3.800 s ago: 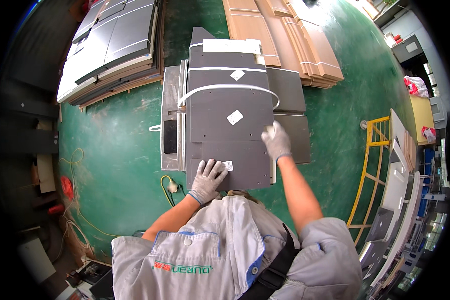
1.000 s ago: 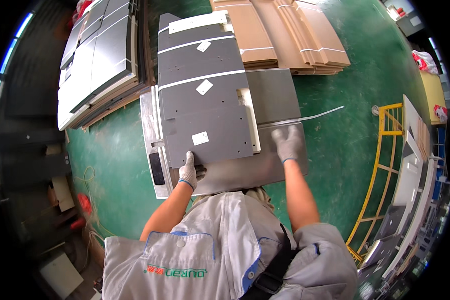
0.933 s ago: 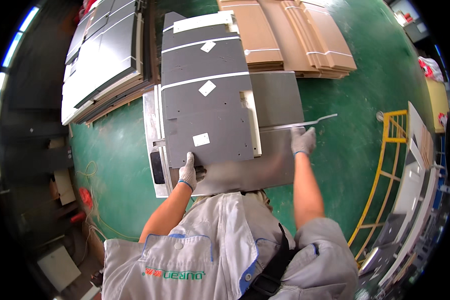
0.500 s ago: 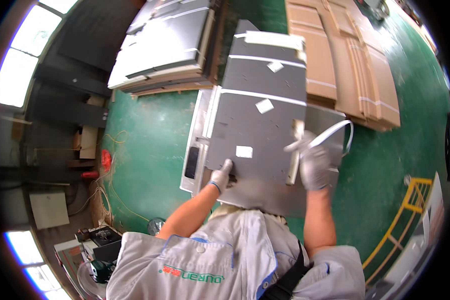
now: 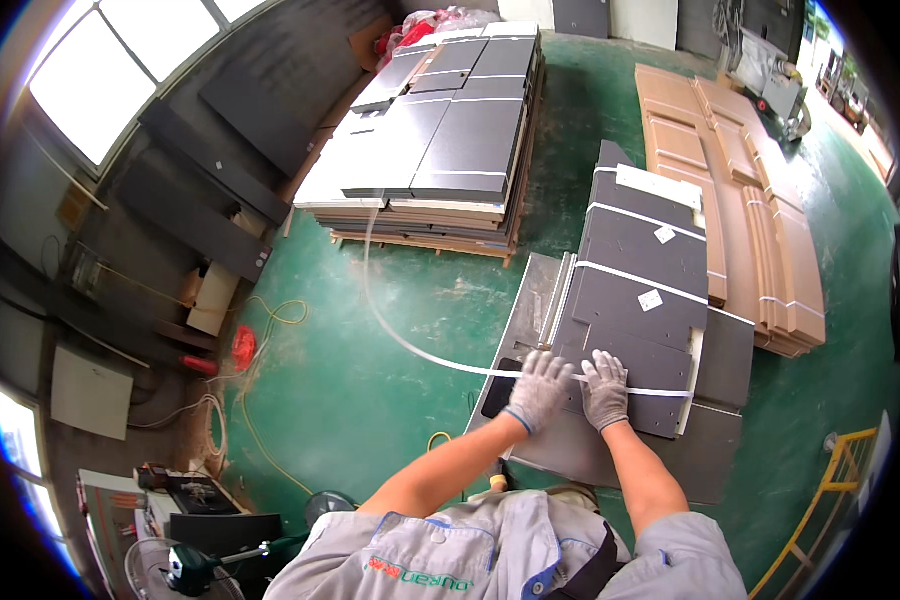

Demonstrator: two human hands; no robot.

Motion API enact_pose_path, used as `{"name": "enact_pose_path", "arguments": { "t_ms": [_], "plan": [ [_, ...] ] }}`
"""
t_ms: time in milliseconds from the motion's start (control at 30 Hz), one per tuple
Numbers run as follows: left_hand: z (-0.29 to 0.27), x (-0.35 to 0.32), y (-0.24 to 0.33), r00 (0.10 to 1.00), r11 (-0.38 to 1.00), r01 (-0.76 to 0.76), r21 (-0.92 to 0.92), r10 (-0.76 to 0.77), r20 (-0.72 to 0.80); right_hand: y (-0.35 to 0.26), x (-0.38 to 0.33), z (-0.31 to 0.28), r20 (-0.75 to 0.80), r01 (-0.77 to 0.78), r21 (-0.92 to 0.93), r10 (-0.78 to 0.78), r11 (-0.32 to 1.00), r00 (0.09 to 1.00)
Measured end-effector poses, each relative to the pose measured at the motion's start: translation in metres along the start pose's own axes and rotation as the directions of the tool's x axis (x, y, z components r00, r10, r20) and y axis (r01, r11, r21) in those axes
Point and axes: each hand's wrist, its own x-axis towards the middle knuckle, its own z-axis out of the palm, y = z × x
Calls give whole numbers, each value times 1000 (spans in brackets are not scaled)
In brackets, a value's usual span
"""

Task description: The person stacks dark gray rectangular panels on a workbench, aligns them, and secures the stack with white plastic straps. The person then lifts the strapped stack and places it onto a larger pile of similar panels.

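Observation:
A stack of dark grey panels (image 5: 625,320) lies low in front of me, bound by white straps. Another white strap (image 5: 660,393) crosses its near end, and its long loose tail curves over the floor on the left. My left hand (image 5: 537,393), in a grey-white glove, is closed around this strap by the stack's left edge, though the fingers partly hide the grip. Close beside it, my gloved right hand (image 5: 605,392) lies over the strap on the top panel, fingers spread. The strap under that palm is hidden.
A taller pallet of strapped grey panels (image 5: 470,140) stands at the far left, and flat brown cartons (image 5: 725,200) lie at the right. A yellow metal frame (image 5: 835,480) is at lower right. Yellow cable (image 5: 260,440) trails across the green floor at left.
My right hand has come from the stack's right edge, where it held the strap, onto the top panel. My left hand has moved to the strap, now across the stack. The view has shifted.

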Motion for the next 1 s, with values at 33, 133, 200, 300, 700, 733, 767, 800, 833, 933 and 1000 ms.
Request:
{"name": "enact_pose_path", "arguments": {
  "t_ms": [33, 133, 200, 300, 700, 733, 767, 800, 833, 933, 1000],
  "plan": [
    [17, -6, -27, 975, 998, 16, 68, -31, 220, 0, 2, 0, -27, -15, -9, 15, 1000, 1000],
    [22, -56, -118, 910, 972, 218, 89, -236, 341, 0, 2, 3, -77, -163, -50, 159, 985, 984],
    [30, -126, -202, 843, 954, 289, 86, -296, 449, -10, 5, 9, -57, -136, -74, 132, 988, 990],
    [-28, -139, -201, 877, 921, 389, -6, -368, 310, -9, 7, 3, -31, -93, -96, 91, 991, 995],
    [35, -48, -72, 958, 976, 202, -76, -181, 222, -12, 5, 11, -51, -82, -28, 81, 996, 995],
    [33, -61, -95, 958, 973, 229, -12, -223, 181, -11, 6, 10, -65, -105, -37, 103, 994, 993],
    [29, -76, -130, 944, 957, 286, 49, -291, 154, -11, 6, 9, -75, -131, -44, 128, 990, 989],
    [23, -94, -171, 919, 925, 359, 125, -374, 128, -12, 5, 8, -81, -152, -50, 148, 987, 986],
    [16, -118, -219, 880, 874, 436, 212, -464, 102, -13, 7, 5, -82, -172, -25, 169, 985, 982],
    [-29, -211, -361, 718, 639, 621, 454, -696, -2, -22, 20, -11, -94, -214, -81, 207, 973, 974],
    [-72, -248, -414, 645, 510, 706, 491, -749, -150, -19, 15, 2, -115, -287, -88, 276, 954, 954]
  ]
}}
